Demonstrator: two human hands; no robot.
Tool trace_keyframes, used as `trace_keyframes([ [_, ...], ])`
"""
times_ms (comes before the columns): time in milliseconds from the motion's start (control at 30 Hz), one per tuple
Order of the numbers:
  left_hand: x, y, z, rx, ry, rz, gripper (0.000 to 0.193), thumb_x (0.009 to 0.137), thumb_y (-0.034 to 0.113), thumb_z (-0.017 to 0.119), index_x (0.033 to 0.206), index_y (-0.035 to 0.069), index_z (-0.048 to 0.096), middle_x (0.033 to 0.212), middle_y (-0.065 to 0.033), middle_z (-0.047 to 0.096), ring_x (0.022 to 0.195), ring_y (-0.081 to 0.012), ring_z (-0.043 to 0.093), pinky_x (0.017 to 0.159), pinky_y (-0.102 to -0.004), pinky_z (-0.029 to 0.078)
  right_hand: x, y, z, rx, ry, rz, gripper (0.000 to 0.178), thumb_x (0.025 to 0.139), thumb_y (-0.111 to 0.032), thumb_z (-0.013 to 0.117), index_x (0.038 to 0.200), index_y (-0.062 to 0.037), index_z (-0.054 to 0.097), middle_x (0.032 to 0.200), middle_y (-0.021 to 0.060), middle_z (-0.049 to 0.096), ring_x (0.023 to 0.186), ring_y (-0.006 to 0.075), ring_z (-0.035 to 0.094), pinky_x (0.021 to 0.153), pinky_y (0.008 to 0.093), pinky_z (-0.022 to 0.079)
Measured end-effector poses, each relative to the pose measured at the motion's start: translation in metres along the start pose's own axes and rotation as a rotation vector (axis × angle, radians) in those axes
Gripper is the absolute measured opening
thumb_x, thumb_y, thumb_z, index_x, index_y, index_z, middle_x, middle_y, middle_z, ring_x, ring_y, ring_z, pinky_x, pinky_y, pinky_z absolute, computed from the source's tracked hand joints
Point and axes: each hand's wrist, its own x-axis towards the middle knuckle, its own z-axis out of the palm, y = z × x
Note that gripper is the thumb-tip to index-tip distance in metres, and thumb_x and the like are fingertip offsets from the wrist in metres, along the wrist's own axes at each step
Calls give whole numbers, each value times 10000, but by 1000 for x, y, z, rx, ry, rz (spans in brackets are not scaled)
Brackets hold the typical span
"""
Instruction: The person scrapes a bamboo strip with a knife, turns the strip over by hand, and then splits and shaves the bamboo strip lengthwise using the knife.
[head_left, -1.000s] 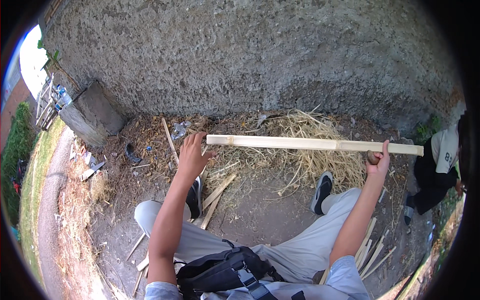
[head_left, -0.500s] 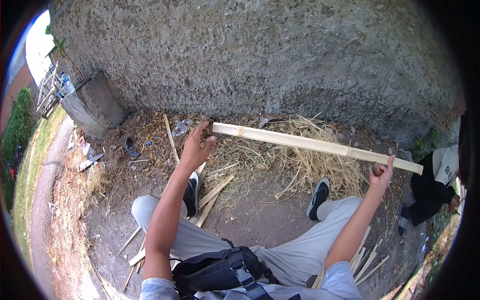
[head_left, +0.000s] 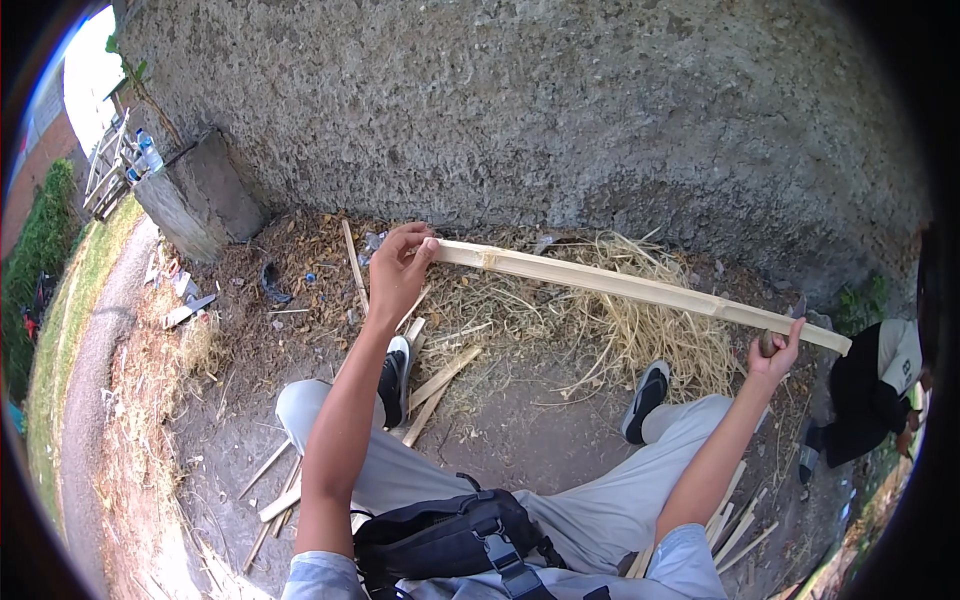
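Observation:
A long pale bamboo strip [head_left: 600, 282] with visible nodes stretches across in front of me, its right end lower than its left. My left hand [head_left: 400, 272] pinches the strip's left end between thumb and fingers. Near the other end, my right hand [head_left: 778, 352] grips the strip from below. That same hand also holds a knife by its brown handle [head_left: 768, 343]; most of the blade is hidden behind the strip.
A rough grey wall [head_left: 520, 110] rises ahead, with a heap of shavings [head_left: 650, 330] at its foot. Split strips [head_left: 440, 380] lie between my feet, and more [head_left: 735, 530] by my right leg. A concrete block [head_left: 205, 195] stands left; another person [head_left: 875, 390] sits at far right.
My left hand was apart from the strip with its fingers spread; it has closed on the strip's left end. My right hand keeps its hold. The whole view has shifted slightly.

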Motion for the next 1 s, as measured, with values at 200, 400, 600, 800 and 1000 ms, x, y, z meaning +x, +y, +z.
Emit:
trace_keyframes([
  [200,0,2,0,70,-73,-24,158,854,108,694,928,-30,707,1238,-134,560,908,-157,638,710,-260,538,2,-3,-1,45,52,-21,331,845,-309,729,967,-42,575,546,-74,393,423,21,363,486,156,357],
  [400,-10,14,15,186,-170,-7,199,806,-35,679,1001,0,676,1252,-101,561,955,-146,643,792,-265,548,11,-2,-8,85,218,-108,336,808,-248,771,969,-18,586,587,-63,462,428,20,368,466,161,395],
  [600,-13,4,18,286,-238,97,109,789,-36,677,897,-27,673,1064,-99,637,799,-199,656,669,-319,533,16,-3,-13,95,246,-110,334,784,-235,796,946,-12,608,613,-47,511,428,18,368,462,157,399],
  [800,-17,1,21,434,-305,176,115,751,-126,592,821,-46,638,901,-121,637,772,-267,652,672,-342,519,12,-2,-9,81,217,-135,338,787,-250,795,933,-7,611,584,-67,471,429,11,360,458,156,388],
  [1000,-16,-2,19,528,-342,141,136,760,-134,509,816,-54,603,826,-136,616,748,-270,647,652,-350,507,16,-6,-14,60,224,-125,346,794,-260,789,946,-2,616,560,-77,441,432,8,354,479,151,377],
])
